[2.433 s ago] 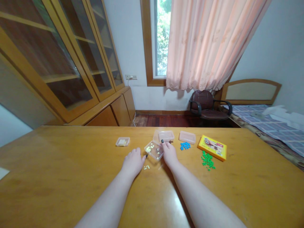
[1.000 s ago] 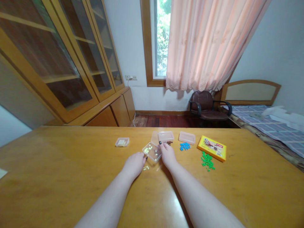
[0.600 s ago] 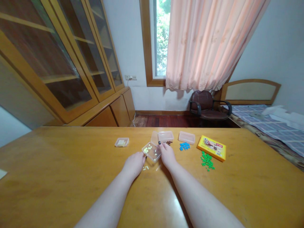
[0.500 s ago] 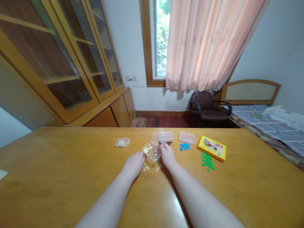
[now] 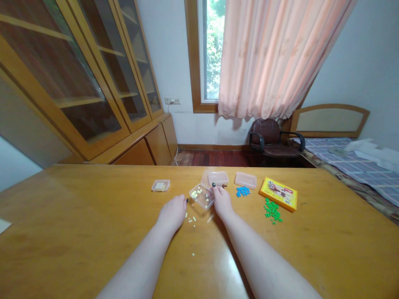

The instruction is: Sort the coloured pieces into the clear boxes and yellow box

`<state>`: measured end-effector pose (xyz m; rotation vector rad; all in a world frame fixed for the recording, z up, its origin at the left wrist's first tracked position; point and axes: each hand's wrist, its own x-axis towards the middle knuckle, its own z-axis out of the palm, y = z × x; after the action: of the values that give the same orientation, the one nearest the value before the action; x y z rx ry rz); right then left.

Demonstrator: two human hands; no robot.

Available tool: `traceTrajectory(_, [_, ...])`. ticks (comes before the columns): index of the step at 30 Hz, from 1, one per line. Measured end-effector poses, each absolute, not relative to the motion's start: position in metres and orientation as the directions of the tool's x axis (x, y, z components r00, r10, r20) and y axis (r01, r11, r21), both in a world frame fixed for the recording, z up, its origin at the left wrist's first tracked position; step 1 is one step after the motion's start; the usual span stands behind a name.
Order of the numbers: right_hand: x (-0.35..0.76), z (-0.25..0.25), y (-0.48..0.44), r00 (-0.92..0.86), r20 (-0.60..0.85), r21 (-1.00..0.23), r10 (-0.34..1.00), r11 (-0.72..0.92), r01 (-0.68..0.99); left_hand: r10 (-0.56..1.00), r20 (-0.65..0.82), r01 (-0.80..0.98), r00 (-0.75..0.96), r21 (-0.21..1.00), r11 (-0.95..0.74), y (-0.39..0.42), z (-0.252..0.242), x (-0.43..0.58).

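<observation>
A small clear plastic box (image 5: 202, 196) with pale yellow pieces inside sits tilted near the table's middle. My right hand (image 5: 221, 201) grips its right edge, fingers curled round it. My left hand (image 5: 172, 213) lies just left of the box, fingers bent down on the table beside several loose pale yellow pieces (image 5: 190, 218). One stray piece (image 5: 193, 254) lies nearer to me. What the left fingertips pinch, if anything, is hidden.
The wooden table (image 5: 62, 224) also bears another clear box (image 5: 217, 178) behind, a clear lid (image 5: 246, 180), a small box (image 5: 161, 185) at left, blue pieces (image 5: 242, 191), green pieces (image 5: 272, 210) and a yellow booklet (image 5: 279, 193). A chair (image 5: 271, 139) and a bed stand beyond.
My left hand has pulled back slightly from the box. More pale yellow pieces lie scattered on the table, one nearer to me. The box sits lower than half a second ago.
</observation>
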<state>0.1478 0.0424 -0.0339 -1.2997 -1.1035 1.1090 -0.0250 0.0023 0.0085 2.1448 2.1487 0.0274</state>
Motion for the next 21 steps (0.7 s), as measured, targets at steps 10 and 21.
traceTrajectory(10, [0.147, -0.034, 0.043, 0.163, -0.023, -1.0, 0.986, -0.022, -0.009, 0.911, -0.405, 0.997, 0.083, 0.039, -0.074, -0.045, 0.054, -0.005])
traceTrajectory(21, [0.144, -0.016, 0.037, 0.155, -0.08, -0.977, 0.985, -0.047, -0.206, 0.836, -0.547, 0.997, 0.047, -0.025, -0.072, -0.048, 0.053, 0.001])
